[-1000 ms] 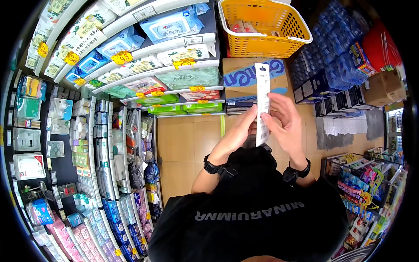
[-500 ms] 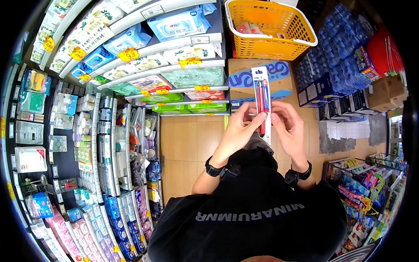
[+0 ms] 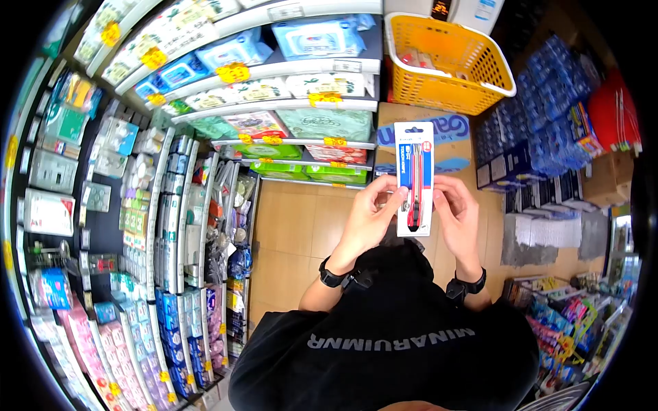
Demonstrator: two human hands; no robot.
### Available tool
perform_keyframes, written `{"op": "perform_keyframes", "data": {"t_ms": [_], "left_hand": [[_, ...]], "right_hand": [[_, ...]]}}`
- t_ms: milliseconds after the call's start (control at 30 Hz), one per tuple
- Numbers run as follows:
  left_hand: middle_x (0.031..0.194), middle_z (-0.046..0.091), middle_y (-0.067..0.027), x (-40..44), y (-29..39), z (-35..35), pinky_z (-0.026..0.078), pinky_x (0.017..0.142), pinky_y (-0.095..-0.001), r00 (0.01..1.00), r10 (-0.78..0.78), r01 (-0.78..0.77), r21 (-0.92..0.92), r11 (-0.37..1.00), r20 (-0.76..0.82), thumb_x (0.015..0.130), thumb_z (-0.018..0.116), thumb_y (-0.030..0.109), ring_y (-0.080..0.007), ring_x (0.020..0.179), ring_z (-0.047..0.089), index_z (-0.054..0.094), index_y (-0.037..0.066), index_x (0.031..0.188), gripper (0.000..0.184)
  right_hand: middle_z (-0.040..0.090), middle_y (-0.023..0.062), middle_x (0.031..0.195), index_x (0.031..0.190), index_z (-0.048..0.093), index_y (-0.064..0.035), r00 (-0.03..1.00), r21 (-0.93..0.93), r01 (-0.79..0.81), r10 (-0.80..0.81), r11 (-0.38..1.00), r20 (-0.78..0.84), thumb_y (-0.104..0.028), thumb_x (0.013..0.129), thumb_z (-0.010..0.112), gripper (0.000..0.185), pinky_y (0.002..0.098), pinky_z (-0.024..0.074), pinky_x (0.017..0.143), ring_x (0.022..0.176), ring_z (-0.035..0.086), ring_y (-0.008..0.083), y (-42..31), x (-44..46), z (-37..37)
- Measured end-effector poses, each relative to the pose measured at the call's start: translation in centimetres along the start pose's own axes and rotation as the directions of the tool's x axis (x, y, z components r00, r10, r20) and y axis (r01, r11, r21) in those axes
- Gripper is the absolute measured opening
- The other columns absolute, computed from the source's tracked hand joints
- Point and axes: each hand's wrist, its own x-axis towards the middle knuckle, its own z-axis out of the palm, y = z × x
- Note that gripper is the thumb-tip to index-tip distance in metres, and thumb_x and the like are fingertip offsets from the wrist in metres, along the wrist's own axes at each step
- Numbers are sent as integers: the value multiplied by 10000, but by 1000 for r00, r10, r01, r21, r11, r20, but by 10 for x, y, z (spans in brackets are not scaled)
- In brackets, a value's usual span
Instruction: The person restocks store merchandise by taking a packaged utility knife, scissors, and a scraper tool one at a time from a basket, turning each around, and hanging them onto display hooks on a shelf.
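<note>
A red utility knife in a white and blue blister pack is held upright in front of my chest, its printed front facing the camera. My left hand pinches the pack's left edge, thumb on the front. On the right edge, my right hand grips it with curled fingers, partly hidden behind the card. Beyond the pack lies a cardboard box with blue lettering.
A yellow basket with a few small packs inside sits atop the box. Wipes and tissue packs fill the shelves at upper left. Hanging goods line the left. Bottled water is stacked right; a rack stands lower right.
The pack has turned from nearly edge-on to face the camera and now stands straighter. The camera view has shifted, so shelves and basket appear further right and lower.
</note>
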Motion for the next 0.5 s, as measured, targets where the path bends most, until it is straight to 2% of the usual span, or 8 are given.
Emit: {"op": "perform_keyframes", "data": {"t_ms": [100, 133, 200, 267, 400, 500], "left_hand": [[933, 687, -7, -12, 4, -10, 508, 628, -217, 999, 8, -9, -30, 999, -53, 1009, 601, 189, -42, 793, 617, 629, 37, 1104, 182], [868, 671, -9, -16, 6, -14, 529, 595, -221, 995, 21, -24, -26, 999, -99, 1001, 604, 160, -53, 776, 630, 628, 28, 1082, 157], [881, 671, -8, -23, 1, -28, 528, 593, -218, 983, 82, -84, -6, 996, -165, 998, 607, 156, -51, 776, 630, 631, 24, 1082, 158], [902, 667, -1, -35, 9, -40, 515, 632, -213, 964, 90, -101, -31, 994, -250, 992, 616, 148, -44, 804, 611, 636, 18, 1080, 158], [917, 689, 8, -63, 20, -77, 483, 629, -199, 897, 148, -173, -21, 985, -417, 986, 635, 173, -31, 788, 608, 649, 27, 1093, 181], [900, 680, 8, -86, 25, -110, 497, 646, -216, 828, 201, -184, 86, 979, -523, 986, 638, 182, -43, 797, 611, 647, 26, 1067, 176]], "right_hand": [[682, 85, 1062, 1218, 572, 42, 996, -1, 13, -13, 1000, 88, -2, 981, 564, 241, 252, 486, 867, 970, 621, 112, 2, 5, 11], [680, 83, 1061, 1226, 566, 39, 992, 1, 24, -24, 1000, 125, -3, 978, 571, 252, 254, 486, 870, 969, 621, 112, 3, 7, 17], [678, 79, 1046, 1240, 550, 34, 977, 12, 18, -20, 1000, 210, -2, 970, 584, 275, 258, 488, 870, 969, 625, 112, 2, 13, 31], [676, 74, 1029, 1238, 545, 31, 959, -7, -1, 3, 1000, 283, 5, 962, 593, 282, 261, 491, 868, 972, 630, 115, 5, 21, 49], [678, 71, 1002, 1232, 536, 35, 887, 19, 9, -16, 1000, 462, 15, 958, 591, 280, 252, 495, 846, 932, 638, 113, 9, 39, 100], [682, 75, 999, 1225, 534, 35, 800, 56, -11, -25, 998, 600, 26, 955, 590, 276, 237, 495, 829, 920, 638, 105, 10, 50, 149]]}}
